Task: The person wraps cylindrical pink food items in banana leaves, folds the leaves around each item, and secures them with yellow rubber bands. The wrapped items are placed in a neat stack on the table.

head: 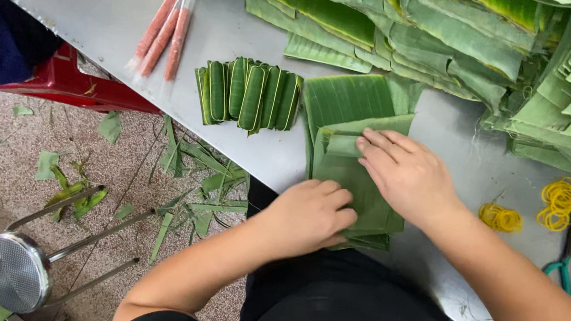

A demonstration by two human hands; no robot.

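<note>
Both hands [358,194] press flat on the folded banana leaf [349,176] beneath them

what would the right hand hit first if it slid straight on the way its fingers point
Probably the row of small wrapped green leaf bundles: the right hand points up-left across the folded banana leaf it presses.

Bright, even daylight, soft and diffuse. Mild sheen on the steel table [107,0]; faint shadows under the hands. Sharp focus throughout, no motion blur. Slight wide-angle stretch at frame edges.
</note>
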